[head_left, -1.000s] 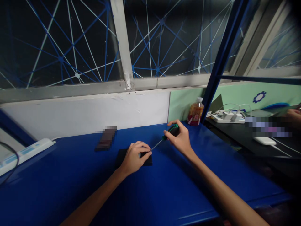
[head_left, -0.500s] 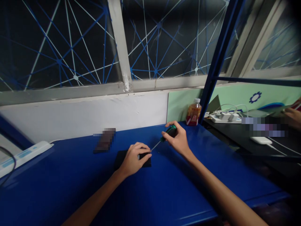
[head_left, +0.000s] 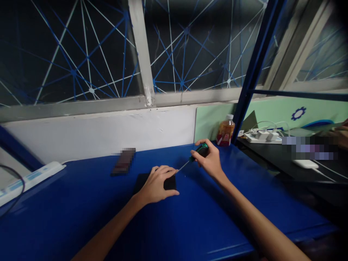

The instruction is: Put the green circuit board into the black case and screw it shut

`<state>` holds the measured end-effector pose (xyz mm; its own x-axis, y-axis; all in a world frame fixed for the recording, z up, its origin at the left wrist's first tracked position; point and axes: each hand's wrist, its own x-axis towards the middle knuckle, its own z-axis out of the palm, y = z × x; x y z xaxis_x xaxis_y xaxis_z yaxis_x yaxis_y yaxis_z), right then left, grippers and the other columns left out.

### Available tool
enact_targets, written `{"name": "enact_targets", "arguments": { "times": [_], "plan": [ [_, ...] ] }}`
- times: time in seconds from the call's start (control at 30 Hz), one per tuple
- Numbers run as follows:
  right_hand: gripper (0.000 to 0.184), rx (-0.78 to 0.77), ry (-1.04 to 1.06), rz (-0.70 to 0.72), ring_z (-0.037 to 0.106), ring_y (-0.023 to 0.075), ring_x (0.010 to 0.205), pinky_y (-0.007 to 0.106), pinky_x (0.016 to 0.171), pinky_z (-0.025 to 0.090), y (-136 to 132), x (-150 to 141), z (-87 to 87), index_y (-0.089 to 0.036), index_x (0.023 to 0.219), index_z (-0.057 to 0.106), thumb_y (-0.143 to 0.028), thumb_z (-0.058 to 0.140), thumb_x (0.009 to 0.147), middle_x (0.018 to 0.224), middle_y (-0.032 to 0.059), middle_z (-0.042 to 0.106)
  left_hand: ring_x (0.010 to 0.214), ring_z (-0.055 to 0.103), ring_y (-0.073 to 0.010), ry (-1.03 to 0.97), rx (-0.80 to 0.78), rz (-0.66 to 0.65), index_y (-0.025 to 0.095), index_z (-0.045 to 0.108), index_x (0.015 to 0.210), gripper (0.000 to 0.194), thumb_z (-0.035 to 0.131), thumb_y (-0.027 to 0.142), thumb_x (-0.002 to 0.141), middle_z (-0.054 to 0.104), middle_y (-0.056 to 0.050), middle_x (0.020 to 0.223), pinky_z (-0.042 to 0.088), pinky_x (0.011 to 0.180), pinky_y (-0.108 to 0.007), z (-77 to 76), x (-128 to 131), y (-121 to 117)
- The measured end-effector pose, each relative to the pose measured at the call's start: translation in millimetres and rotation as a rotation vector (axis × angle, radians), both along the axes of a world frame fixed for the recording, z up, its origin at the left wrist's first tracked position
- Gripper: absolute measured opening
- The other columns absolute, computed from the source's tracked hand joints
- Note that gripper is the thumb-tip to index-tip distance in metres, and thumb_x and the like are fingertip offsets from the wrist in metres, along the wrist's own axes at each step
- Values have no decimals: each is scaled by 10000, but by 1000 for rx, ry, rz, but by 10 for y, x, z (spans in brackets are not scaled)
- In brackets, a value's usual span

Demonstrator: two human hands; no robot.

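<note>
A flat black device (head_left: pixel 141 179) lies on the blue table (head_left: pixel 190 217). My left hand (head_left: pixel 158 183) rests on top of it, fingers spread flat over its right part. My right hand (head_left: pixel 209 159) is closed round the green and black handle of a screwdriver (head_left: pixel 198 152). The thin metal shaft slants down to the left, and its tip sits at the device's upper right corner beside my left fingertips.
A dark phone-like slab (head_left: pixel 123 161) lies behind the device. A white power strip (head_left: pixel 29 177) sits far left. An orange drink bottle (head_left: pixel 225 131) stands by a blue post (head_left: pixel 250 72). Chargers (head_left: pixel 262 136) and another person's hand (head_left: pixel 341 134) occupy the right-hand desk.
My left hand has gone from a pinch at the device's edge to lying flat on it. The screwdriver tip has stayed at the corner; the view shifted slightly.
</note>
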<state>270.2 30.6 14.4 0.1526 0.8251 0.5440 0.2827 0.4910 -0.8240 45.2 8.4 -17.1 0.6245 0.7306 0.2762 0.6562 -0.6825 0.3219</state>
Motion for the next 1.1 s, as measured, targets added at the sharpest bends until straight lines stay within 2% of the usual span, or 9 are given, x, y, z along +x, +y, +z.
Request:
{"name": "enact_targets", "arguments": {
  "times": [0.2, 0.43, 0.63, 0.9, 1.1],
  "plan": [
    [210, 4, -4, -7, 462, 100, 353, 211, 371, 347, 7, 12, 3, -219, 894, 526, -257, 654, 733, 482, -89, 481, 1150, 512, -285, -22, 2, -4, 279, 538, 1268, 639, 730, 531, 713, 595, -54, 1257, 360, 956, -458, -9, -5, -3],
    [205, 10, -27, -30, 465, 95, 370, 217, 394, 369, 12, 19, 7, -213, 891, 529, -245, 659, 736, 483, -85, 483, 1192, 472, -309, -3, 16, -17, 278, 499, 1313, 702, 750, 497, 695, 573, -73, 1280, 342, 982, -495, -23, -18, 2],
    [206, 5, -6, -15, 477, 98, 355, 213, 370, 371, 10, 20, 13, -209, 888, 528, -246, 663, 736, 475, -85, 487, 1140, 514, -295, -34, 0, -16, 276, 524, 1293, 646, 742, 478, 719, 593, -68, 1247, 389, 937, -475, -23, -12, -3],
    [217, 32, 76, 30, 466, 95, 320, 203, 330, 350, -68, -2, 88, -213, 892, 528, -251, 676, 738, 463, -93, 495, 1172, 511, -293, -202, 24, 69, 289, 526, 1292, 631, 727, 500, 733, 597, -80, 1262, 388, 961, -492, 105, -69, 37],
    [224, 50, 112, 44, 462, 94, 317, 205, 327, 351, -103, -25, 122, -215, 890, 526, -269, 686, 743, 460, -95, 494, 1176, 514, -288, -297, 36, 74, 265, 546, 1274, 603, 737, 456, 736, 601, -88, 1257, 388, 985, -509, 152, -90, 58]
  ]
}}
